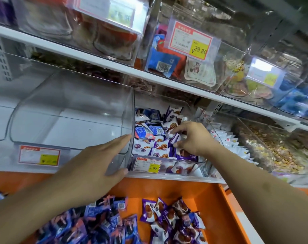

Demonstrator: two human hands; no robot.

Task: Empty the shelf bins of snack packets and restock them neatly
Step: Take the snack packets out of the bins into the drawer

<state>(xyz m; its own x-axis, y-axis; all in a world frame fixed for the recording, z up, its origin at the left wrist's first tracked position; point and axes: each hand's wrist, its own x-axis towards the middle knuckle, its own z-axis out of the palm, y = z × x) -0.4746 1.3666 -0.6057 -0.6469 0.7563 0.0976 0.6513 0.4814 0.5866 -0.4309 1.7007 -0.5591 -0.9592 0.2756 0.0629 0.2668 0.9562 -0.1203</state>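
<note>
A clear plastic bin (70, 110) stands empty on the white shelf. My left hand (96, 161) holds its front right corner, thumb under the edge and fingers flat along the side wall. Right of it, a second clear bin (167, 166) is full of purple and blue snack packets (155, 136). My right hand (190, 138) reaches into this bin and pinches a purple packet (175, 138) between thumb and fingers. Below the shelf, an orange tray (211, 199) holds a heap of blue packets (100, 224) and a heap of purple packets (174, 219).
More clear bins with white packets (234, 143) and mixed sweets (280, 152) stand to the right. The upper shelf (96, 55) carries bins of other snacks with price tags (192, 41). The orange tray's right wall (234, 215) runs diagonally below.
</note>
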